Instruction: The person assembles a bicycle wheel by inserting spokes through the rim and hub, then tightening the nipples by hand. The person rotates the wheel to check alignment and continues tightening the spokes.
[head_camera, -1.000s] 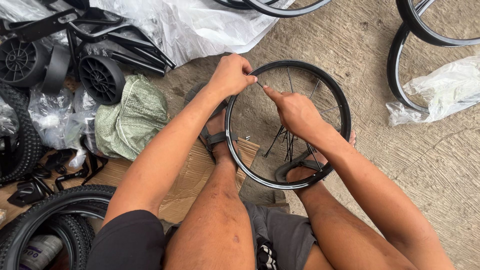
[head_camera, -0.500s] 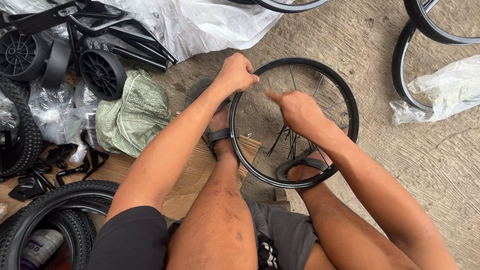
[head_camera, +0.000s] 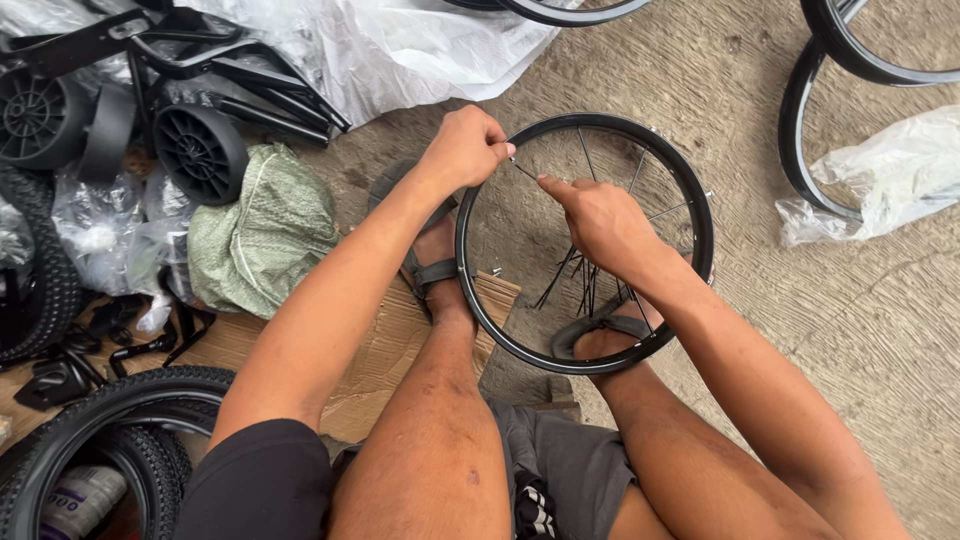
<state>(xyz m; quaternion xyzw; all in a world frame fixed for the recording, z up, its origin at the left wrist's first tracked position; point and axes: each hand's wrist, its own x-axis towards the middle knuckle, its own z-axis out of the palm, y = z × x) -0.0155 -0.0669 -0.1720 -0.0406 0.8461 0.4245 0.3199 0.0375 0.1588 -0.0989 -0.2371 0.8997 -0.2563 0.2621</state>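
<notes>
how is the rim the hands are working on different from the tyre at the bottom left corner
The black rim is thin and smooth, with loose spokes hanging inside; the tyre is thick with knobbly tread and no spokes. The rim sits between the person's feet, with the left hand at its edge and the right hand over it; the tyre lies untouched. Both are black and round.

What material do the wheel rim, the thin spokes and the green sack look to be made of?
Wheel rim: likely metal with a glossy black coat; light reflects along its smooth edge, though hard plastic is possible.
Spokes: thin, straight and stiff, probably steel wire, dark finish.
Green sack: woven plastic fabric, matte, with a visible weave and soft folds.
Both hands, left hand and right hand, pinch one spoke.
</notes>
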